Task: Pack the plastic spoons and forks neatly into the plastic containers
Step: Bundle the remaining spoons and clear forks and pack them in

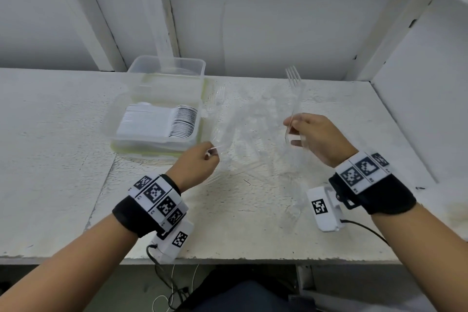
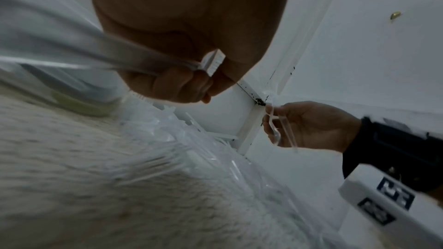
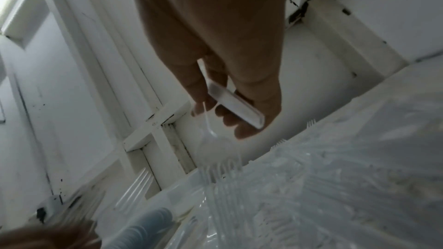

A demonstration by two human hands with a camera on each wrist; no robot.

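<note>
My left hand (image 1: 210, 153) grips a bundle of clear plastic forks (image 1: 219, 99) by the handles, tines pointing away, just right of the near container (image 1: 111, 119). That container holds a neat row of stacked spoons (image 1: 182, 121). A second clear container (image 1: 202, 68) stands behind it. My right hand (image 1: 293, 132) holds several clear forks (image 1: 295, 88) upright, tines up, over the right of the table. In the right wrist view the fork handles (image 3: 233, 104) lie across the fingers and a clear spoon (image 3: 210, 137) hangs below them. A loose pile of clear cutlery (image 1: 253, 134) lies between my hands.
The white table (image 1: 50, 159) is backed by a white panelled wall (image 1: 278, 20), with a side wall (image 1: 417, 83) close on the right. One loose fork (image 1: 291, 213) lies near my right wrist. Cables hang below the front edge (image 1: 228, 259).
</note>
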